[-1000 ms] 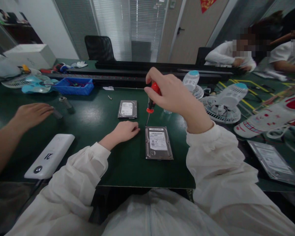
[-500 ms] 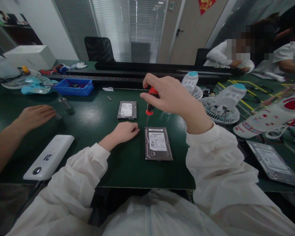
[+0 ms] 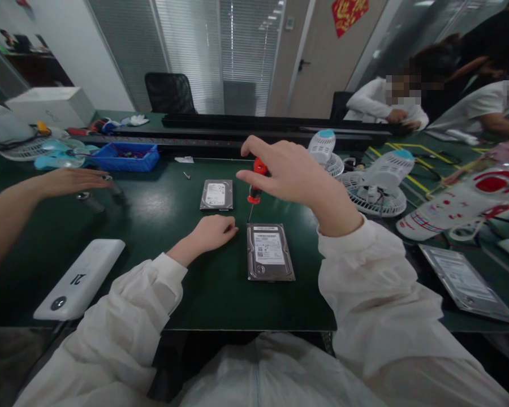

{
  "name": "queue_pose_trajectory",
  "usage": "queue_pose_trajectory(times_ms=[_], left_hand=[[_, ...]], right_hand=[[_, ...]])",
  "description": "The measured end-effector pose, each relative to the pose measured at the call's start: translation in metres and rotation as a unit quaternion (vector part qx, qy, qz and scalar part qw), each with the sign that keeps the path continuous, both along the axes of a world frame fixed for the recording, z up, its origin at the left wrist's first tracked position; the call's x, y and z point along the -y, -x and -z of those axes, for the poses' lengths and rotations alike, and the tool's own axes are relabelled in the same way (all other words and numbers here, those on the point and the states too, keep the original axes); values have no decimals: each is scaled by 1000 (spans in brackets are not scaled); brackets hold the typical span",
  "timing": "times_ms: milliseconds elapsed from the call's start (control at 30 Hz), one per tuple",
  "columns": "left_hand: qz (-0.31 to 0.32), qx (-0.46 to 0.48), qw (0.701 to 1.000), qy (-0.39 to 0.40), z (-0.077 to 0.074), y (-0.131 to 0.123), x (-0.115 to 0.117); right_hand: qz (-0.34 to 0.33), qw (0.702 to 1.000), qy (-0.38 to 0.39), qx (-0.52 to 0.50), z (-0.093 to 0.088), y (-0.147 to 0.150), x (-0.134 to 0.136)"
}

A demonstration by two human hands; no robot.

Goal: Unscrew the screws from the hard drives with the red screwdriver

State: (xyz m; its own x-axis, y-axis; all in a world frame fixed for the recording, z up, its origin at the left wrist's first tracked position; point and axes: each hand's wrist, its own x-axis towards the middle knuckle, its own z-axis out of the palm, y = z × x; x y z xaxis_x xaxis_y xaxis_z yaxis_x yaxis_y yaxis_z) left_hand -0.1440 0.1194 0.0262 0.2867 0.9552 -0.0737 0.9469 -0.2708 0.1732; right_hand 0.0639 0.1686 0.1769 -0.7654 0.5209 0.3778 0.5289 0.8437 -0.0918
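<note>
A screwdriver (image 3: 254, 199) with a red and black handle stands nearly upright in my right hand (image 3: 286, 169), its fingers closed around the handle. The shaft's tip meets the upper left corner of a hard drive (image 3: 268, 271), which lies label up on the green table. Just left of that drive, my left hand (image 3: 212, 233) rests on the table with its fingers curled in. Whatever is inside those fingers, if anything, is hidden. Beyond the left hand lies a second hard drive (image 3: 216, 195), also label up. A small screw-like piece (image 3: 187, 176) is farther back.
At left, another person's hand (image 3: 68, 182) is over metal cylinders (image 3: 90, 202). A white power bank (image 3: 80, 280) lies nearer. Behind stands a blue tray (image 3: 127, 158) with wires. On the right are white fans (image 3: 375, 186), a white bottle (image 3: 453, 198) and another hard drive (image 3: 466, 280).
The other person's hand at left has shifted back towards the cylinders, and a nearer cylinder now stands clear of it. My hands and the screwdriver keep their places by the drive. The view has tilted slightly.
</note>
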Motion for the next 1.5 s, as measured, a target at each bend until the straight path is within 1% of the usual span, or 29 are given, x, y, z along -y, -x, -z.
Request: queue_pose_trajectory(times_ms=[67,100,233,300,367,433,500,533,600,667,767,833,900,1033,1100,1133,1200,1300,1367,1400,1433,1500], left_hand=[[0,1,1000,-1,1,0,0],[0,2,1000,0,1,0,-1],[1,10,1000,1,2,1,-1],[1,14,1000,1,2,1,-1],[0,14,1000,0,2,1,0],[0,14,1000,-2,2,1,0],[0,14,1000,-4,3,1,0],[1,15,1000,-4,3,1,-1],[2,15,1000,-6,5,2,-1],[2,15,1000,-7,6,2,-2],[3,13,1000,-7,7,2,-2],[1,11,1000,-7,7,2,-2],[-2,10,1000,-5,6,1,-2],[-3,12,1000,-2,6,1,-2],[-3,14,1000,-2,6,1,-2],[-3,15,1000,-2,6,1,-2],[-2,16,1000,-3,7,1,-3],[-1,15,1000,-4,8,1,-2],[-1,13,1000,-4,7,1,-2],[-2,13,1000,-4,7,1,-2],[-2,12,1000,-3,6,1,-2],[-4,11,1000,-2,6,0,-1]], right_hand=[[20,1000,1,0,1,0,0],[13,1000,13,-5,1,-1,-1],[-73,995,66,-28,3,-5,-7],[-98,992,74,-23,3,-4,-8],[-71,996,52,-12,2,-2,-7],[-16,1000,9,-2,2,0,-5],[24,1000,-14,2,2,1,-2],[29,1000,-13,0,2,1,-2],[16,1000,5,-11,3,0,-2],[-12,999,23,-30,5,0,-4],[-64,995,26,-75,9,1,-10],[-80,992,25,-98,12,4,-11],[-62,993,19,-98,12,7,-11],[25,998,-37,-43,9,10,-6],[32,999,-35,-23,7,8,-4],[17,999,-21,-23,6,7,-4],[-41,998,19,-42,6,3,-5],[-129,986,76,-75,6,-2,-7],[-148,981,94,-82,6,-1,-7],[-139,983,90,-79,5,0,-7],[-116,988,74,-69,5,1,-6],[-40,998,21,-36,5,4,-4]])
